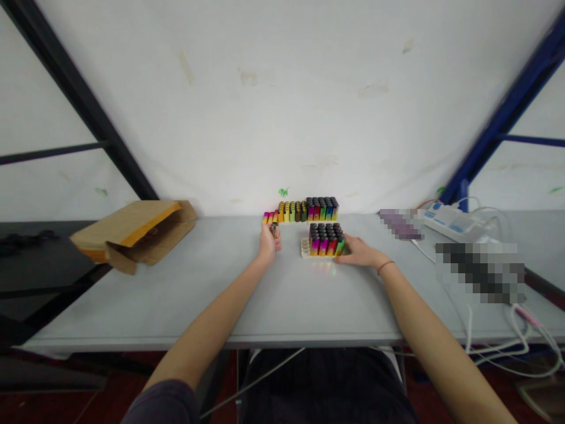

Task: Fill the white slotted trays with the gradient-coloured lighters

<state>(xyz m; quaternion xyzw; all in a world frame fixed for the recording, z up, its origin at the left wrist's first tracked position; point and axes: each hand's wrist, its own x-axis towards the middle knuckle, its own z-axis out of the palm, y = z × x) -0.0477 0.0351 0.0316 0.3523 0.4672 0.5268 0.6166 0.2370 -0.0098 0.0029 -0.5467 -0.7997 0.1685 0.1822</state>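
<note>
On the grey table, a white tray holds several upright lighters with black tops and bright bodies in purple, red, yellow and green. Empty slots show at the tray's left end. My right hand is closed about the right end of this tray, thumb at the front corner and fingers behind. To the left of the tray, my left hand has its fingers wrapped round a lighter; only its dark top end shows clearly. Behind, against the wall, stands a second block of black-topped lighters.
Beside the back block are rows of yellow, green and dark lighters and a few pink-yellow ones. An opened cardboard box lies at left. A power strip, a blurred purple phone-like item and white cables are at right.
</note>
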